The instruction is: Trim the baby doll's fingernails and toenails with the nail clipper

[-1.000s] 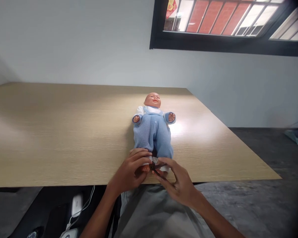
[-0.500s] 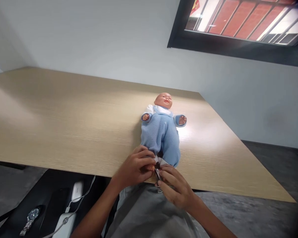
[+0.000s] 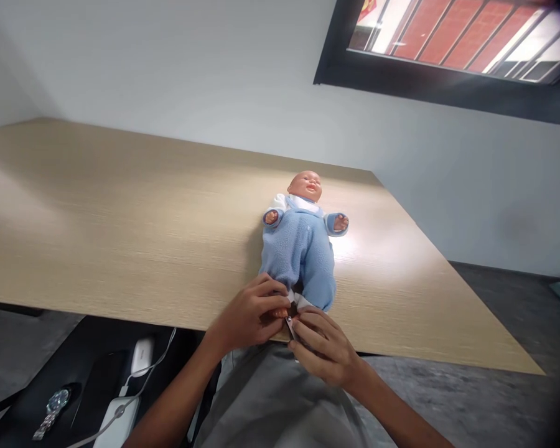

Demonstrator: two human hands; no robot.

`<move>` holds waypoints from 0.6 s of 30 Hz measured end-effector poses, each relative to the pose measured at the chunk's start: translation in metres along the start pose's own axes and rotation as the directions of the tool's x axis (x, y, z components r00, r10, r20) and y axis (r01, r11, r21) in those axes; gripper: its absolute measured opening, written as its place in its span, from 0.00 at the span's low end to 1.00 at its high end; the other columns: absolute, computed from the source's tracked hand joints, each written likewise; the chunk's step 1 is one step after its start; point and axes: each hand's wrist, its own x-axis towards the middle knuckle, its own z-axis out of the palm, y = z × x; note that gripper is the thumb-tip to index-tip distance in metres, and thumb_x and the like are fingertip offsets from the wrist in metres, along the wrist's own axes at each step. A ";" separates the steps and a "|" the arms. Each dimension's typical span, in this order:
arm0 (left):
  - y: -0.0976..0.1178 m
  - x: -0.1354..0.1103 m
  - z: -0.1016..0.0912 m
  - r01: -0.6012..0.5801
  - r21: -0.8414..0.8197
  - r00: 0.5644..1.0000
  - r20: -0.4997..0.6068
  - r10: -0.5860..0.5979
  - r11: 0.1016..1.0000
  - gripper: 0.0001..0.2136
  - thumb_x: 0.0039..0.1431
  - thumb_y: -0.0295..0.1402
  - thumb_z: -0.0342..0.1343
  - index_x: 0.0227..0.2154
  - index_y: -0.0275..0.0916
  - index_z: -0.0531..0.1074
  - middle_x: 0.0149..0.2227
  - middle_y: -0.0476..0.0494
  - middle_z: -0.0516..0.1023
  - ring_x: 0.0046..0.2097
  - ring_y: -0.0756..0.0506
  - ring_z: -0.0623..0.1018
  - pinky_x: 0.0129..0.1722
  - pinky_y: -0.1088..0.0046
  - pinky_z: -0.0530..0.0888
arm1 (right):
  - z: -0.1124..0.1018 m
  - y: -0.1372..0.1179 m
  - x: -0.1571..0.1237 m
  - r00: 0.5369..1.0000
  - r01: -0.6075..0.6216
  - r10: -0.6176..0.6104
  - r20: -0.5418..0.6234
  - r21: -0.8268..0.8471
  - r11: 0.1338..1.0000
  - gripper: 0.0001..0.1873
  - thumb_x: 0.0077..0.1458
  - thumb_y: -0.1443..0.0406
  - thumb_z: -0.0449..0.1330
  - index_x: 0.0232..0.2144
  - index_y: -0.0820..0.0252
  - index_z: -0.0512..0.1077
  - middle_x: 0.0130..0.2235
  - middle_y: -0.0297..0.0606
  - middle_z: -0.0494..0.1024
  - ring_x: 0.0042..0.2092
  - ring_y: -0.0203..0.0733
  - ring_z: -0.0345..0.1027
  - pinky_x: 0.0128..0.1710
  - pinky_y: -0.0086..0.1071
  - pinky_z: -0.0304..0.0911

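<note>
Your left hand (image 3: 249, 315) grasps the doll's foot (image 3: 280, 313), and your right hand (image 3: 325, 346) pinches a small metal tool (image 3: 290, 325), probably a nail clipper, its tip right by that foot. To work well, keep the left grip firm so the foot can't roll, and line the tip up squarely, clear of your own fingers. The doll (image 3: 296, 242) lies on its back just beyond your hands, head away from you, on the table (image 3: 130, 230). No container shows; below and left of your left hand, a watch (image 3: 55, 403) lies on a black surface (image 3: 81, 348).
</note>
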 end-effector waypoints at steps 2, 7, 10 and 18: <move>0.000 0.000 0.000 0.002 0.002 1.000 0.001 -0.002 1.000 0.04 0.61 0.23 0.58 0.37 0.37 0.75 0.46 0.40 0.77 0.45 0.43 0.71 0.47 0.65 0.72 | 0.001 0.000 -0.001 1.000 0.000 0.000 -0.003 0.000 1.000 0.08 0.58 0.76 0.62 0.38 0.61 0.73 0.43 0.42 0.76 0.48 0.44 0.71 0.50 0.42 0.76; 0.000 -0.001 0.000 0.002 0.001 1.000 0.008 -0.002 1.000 0.05 0.62 0.22 0.57 0.37 0.37 0.76 0.46 0.40 0.77 0.46 0.43 0.71 0.48 0.65 0.72 | 0.006 -0.001 -0.005 1.000 0.000 0.000 0.023 -0.004 1.000 0.13 0.55 0.77 0.65 0.40 0.58 0.74 0.45 0.42 0.74 0.48 0.46 0.70 0.48 0.44 0.76; -0.001 -0.001 0.000 0.006 -0.002 1.000 0.004 -0.006 1.000 0.05 0.62 0.22 0.58 0.37 0.37 0.76 0.47 0.39 0.77 0.47 0.42 0.71 0.49 0.64 0.72 | 0.005 -0.001 -0.003 0.997 0.021 -0.021 0.077 -0.001 1.000 0.17 0.52 0.77 0.67 0.42 0.56 0.74 0.44 0.39 0.73 0.47 0.46 0.69 0.46 0.44 0.76; -0.001 -0.002 0.001 0.010 -0.022 1.000 -0.017 -0.011 1.000 0.07 0.60 0.22 0.59 0.39 0.37 0.76 0.46 0.40 0.77 0.47 0.43 0.72 0.49 0.65 0.73 | -0.007 -0.004 0.017 0.978 0.068 -0.054 0.201 -0.061 0.996 0.15 0.54 0.76 0.65 0.42 0.56 0.75 0.41 0.39 0.74 0.43 0.45 0.68 0.41 0.42 0.73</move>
